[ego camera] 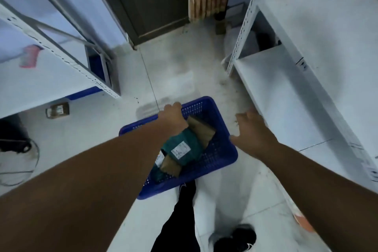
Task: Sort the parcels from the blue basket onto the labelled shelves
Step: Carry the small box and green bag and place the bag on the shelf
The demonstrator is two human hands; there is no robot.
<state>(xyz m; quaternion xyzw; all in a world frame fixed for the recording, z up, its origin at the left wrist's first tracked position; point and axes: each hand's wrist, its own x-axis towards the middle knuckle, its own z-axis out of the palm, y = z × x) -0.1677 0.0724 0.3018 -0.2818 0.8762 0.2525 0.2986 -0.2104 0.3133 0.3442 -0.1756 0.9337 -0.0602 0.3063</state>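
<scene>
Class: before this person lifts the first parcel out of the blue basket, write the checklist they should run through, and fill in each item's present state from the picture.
1. Left hand has a grip on the blue basket rim: ok.
2. Right hand is free, open, beside the basket: ok.
3. Parcels are reachable; green parcel lies on top, brown parcel beside it: ok.
4. Green parcel's label is readable: cannot tell, blurred.
5. Shelf labels on the right shelf are readable: cannot tell.
6. Right shelf has bare space: ok.
</scene>
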